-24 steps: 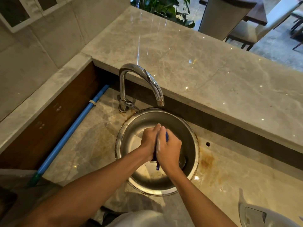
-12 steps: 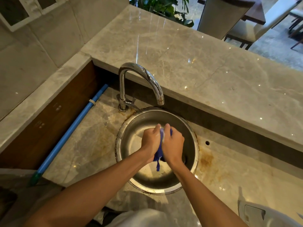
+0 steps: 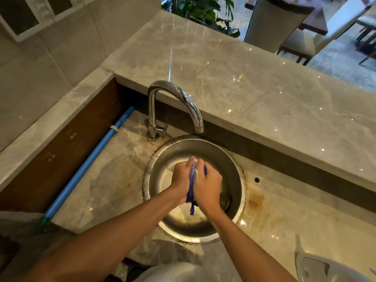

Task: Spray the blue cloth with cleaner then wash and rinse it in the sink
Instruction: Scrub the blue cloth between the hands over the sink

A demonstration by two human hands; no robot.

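2 bare forearms reach in from the near edge of the lower marble surface (image 3: 105, 180) and meet over the round steel sink (image 3: 234, 159). The left hand (image 3: 183, 176) and the right hand (image 3: 208, 185) are pressed side by side, knuckles up, with the blue cloth (image 3: 191, 187) bunched between them. The fingers of both hands are curled tight on the cloth — only a narrow strip of blue shows between the palms, some white suds sit along its top fold, and 1 thin tail of it hangs down toward the basin floor. The hands and cloth are held above the middle of the basin; whether the tail touches the steel I cannot tell.

At the near right corner of the surface sits a pale plastic object (image 3: 317, 269), cut off by the frame. Brown staining marks the marble around the sink's right rim, and a small hole (image 3: 257, 179) lies just beyond it.

Behind the sink, at its far left rim, stands the chrome faucet (image 3: 175, 98), its curved spout ending above the basin's far edge; no stream is visible. A blue pipe (image 3: 89, 161) runs along the surface's left edge against a brown wooden panel.

Farther back rises a higher marble ledge (image 3: 244, 82), and past it — a green plant (image 3: 203, 13) and chairs (image 3: 305, 27).
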